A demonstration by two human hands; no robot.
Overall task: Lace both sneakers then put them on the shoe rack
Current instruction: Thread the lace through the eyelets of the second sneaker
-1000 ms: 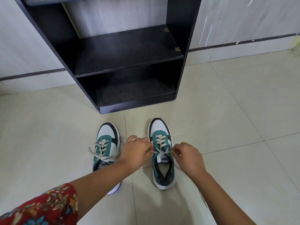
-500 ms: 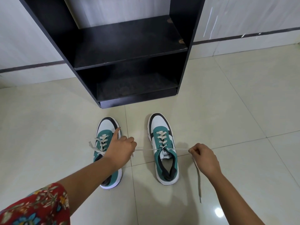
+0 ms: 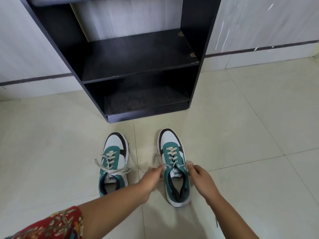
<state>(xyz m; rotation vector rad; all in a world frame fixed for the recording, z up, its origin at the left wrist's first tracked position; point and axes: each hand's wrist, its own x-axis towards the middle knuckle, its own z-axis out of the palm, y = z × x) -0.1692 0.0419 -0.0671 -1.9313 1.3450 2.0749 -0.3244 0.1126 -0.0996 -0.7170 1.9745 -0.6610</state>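
Two green, white and black sneakers stand side by side on the tiled floor, toes toward the black shoe rack (image 3: 138, 69). The left sneaker (image 3: 114, 163) has its cream lace tied in a loose bow. The right sneaker (image 3: 174, 163) is laced up to the top eyelets. My left hand (image 3: 153, 176) pinches the left end of its lace (image 3: 170, 156) beside the shoe. My right hand (image 3: 201, 176) pinches the right end at the top eyelet. Both hands sit close against the shoe's sides.
The rack has two open shelves, a middle one and a low one (image 3: 146, 100), both bare. A pale wall with a dark skirting line (image 3: 259, 49) runs behind it. Tiled floor (image 3: 250, 135) spreads to the right and left of the shoes.
Half a second ago my hands were spread wide, pulling the lace ends taut. Both have now come back in to the right sneaker's top eyelets, and the lace is slack.
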